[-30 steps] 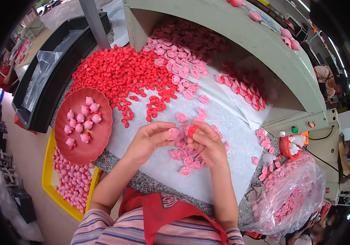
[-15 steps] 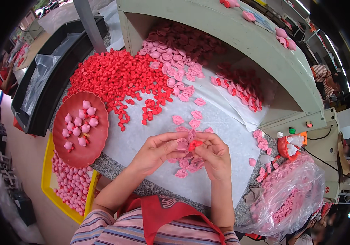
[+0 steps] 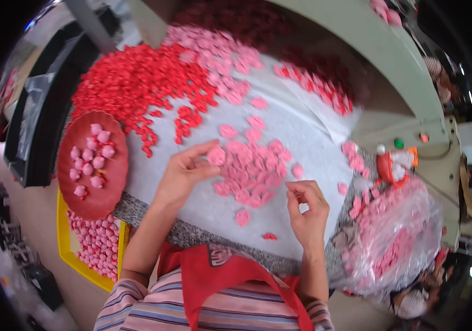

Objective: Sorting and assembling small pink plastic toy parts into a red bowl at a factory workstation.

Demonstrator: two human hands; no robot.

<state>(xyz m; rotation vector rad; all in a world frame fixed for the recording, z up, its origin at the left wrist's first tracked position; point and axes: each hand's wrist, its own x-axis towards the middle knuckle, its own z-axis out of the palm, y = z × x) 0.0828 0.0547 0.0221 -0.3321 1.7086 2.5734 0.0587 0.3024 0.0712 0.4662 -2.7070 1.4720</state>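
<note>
Between the thumb and fingers of my left hand is a pink petal-shaped rubbery piece, at the left edge of a loose pile of similar pink pieces. My right hand hovers right of that pile with thumb and forefinger pinched together; whether anything small sits between them is hidden. Near the table's front edge lies a single red piece, apart from both hands. One pink piece rests by itself just below the pile.
Small red pieces are heaped at the back left. A red scalloped plate holds assembled pink pieces, above a yellow crate of more. A grey-green machine housing arches over the back. At right are a clear bag and red basket.
My hands have moved apart, left hand up and left, right hand to the right and down. The red piece from my right hand's fingers is gone; one lies near the front edge. My view has shifted.
</note>
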